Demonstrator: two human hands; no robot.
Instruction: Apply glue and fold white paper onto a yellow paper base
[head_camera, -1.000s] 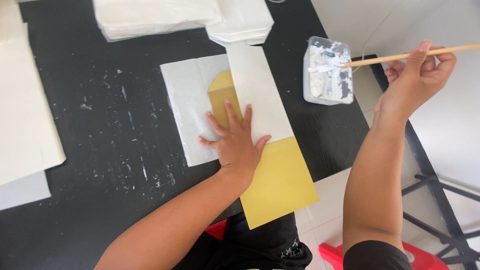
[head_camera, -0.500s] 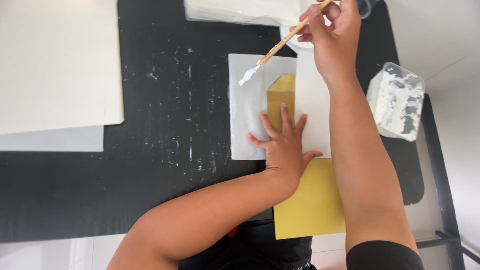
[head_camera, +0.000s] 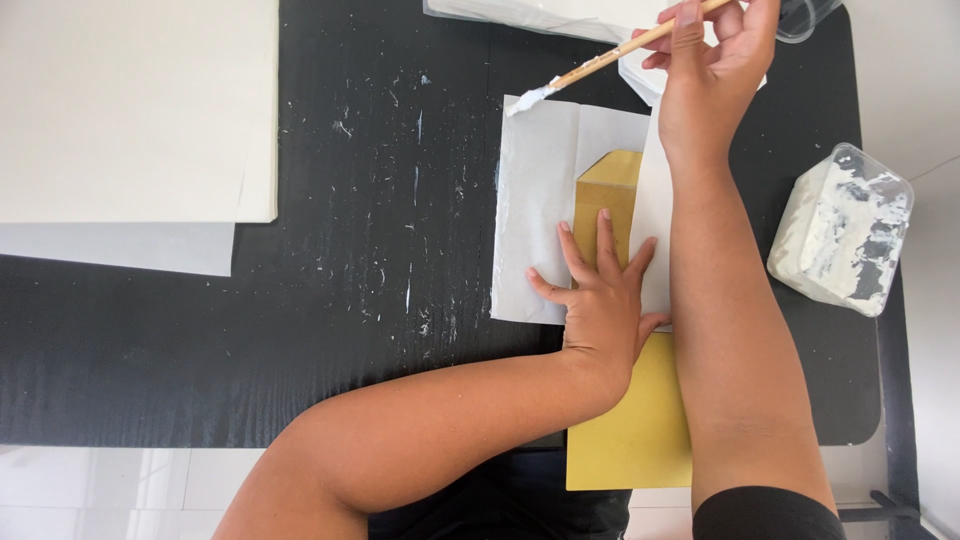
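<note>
My left hand (head_camera: 600, 300) lies flat with fingers spread on a yellow sheet (head_camera: 630, 430) and the white paper (head_camera: 535, 210) folded over it, on a black table (head_camera: 350, 300). My right hand (head_camera: 715, 60) grips a wooden brush (head_camera: 600, 65) near its upper end. The brush's white, paste-covered tip touches the top left corner of the white paper. The yellow sheet sticks out past the table's near edge.
A clear plastic tub (head_camera: 845, 230) smeared with white paste stands at the right of the table. Large white sheets (head_camera: 130, 110) lie stacked at the left, and more white paper (head_camera: 540, 15) at the far edge. White specks dot the black surface.
My right hand left the paste tub and swung across to the white paper's top left corner with the brush. My left hand stayed pressed on the sheets. The view shifted.
</note>
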